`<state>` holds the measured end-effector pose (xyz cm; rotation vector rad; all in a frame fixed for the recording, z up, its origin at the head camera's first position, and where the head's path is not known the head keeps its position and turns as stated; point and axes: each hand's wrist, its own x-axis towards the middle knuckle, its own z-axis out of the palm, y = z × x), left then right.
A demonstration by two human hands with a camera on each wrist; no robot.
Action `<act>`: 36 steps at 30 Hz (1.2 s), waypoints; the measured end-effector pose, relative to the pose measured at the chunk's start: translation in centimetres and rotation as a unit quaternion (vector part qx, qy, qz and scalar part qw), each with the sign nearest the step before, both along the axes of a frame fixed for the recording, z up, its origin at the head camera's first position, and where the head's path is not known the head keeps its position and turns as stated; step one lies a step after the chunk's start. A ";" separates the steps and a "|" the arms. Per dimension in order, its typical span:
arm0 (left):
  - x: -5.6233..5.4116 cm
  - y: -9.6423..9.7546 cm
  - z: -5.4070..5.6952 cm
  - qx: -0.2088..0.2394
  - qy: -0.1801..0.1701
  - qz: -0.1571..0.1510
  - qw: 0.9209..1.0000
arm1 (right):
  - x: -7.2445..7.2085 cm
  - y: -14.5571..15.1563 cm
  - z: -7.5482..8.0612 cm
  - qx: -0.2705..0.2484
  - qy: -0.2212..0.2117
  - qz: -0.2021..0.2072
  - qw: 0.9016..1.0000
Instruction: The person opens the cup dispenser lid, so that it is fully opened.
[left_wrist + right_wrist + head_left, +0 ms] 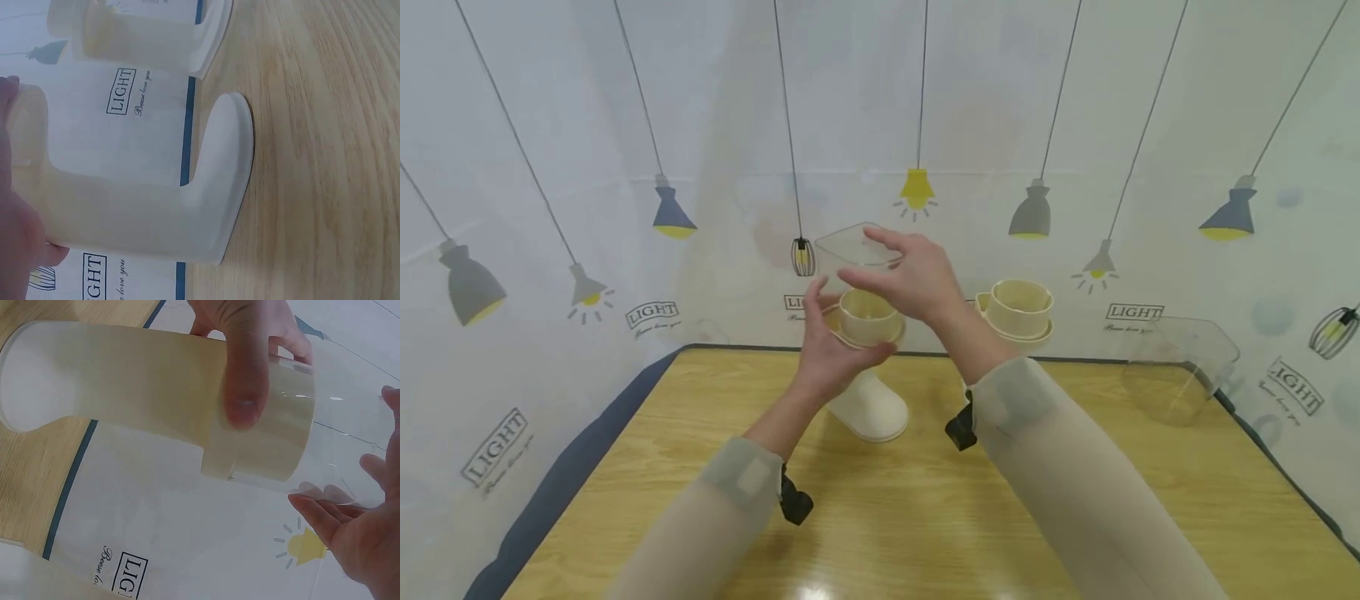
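Observation:
A cream plastic stand [872,408] with a foot-like base and a round, cup-shaped top stands upright on the table. My left hand [838,346] grips it around the collar; in the right wrist view the left thumb lies across the top. Above the cup, my right hand [917,271] holds a clear plastic container [850,246] between thumb and fingers. The right wrist view shows the container's lower end [337,456] at the round top, touching or overlapping it. Its exact seating is hard to see through the clear wall.
A second cream stand [1018,308] of the same form stands to the right, partly behind my right arm. Another clear container [1180,375] sits at the table's right back. The wooden table [887,517] ends at a wall covering printed with lamps.

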<state>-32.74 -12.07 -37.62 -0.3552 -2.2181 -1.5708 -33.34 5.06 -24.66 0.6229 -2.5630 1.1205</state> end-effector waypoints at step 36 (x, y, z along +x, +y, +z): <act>-0.5 -0.1 -0.1 -0.043 -0.014 0.008 0.999 | 0.7 -0.5 0.3 0.019 -0.009 -0.046 0.999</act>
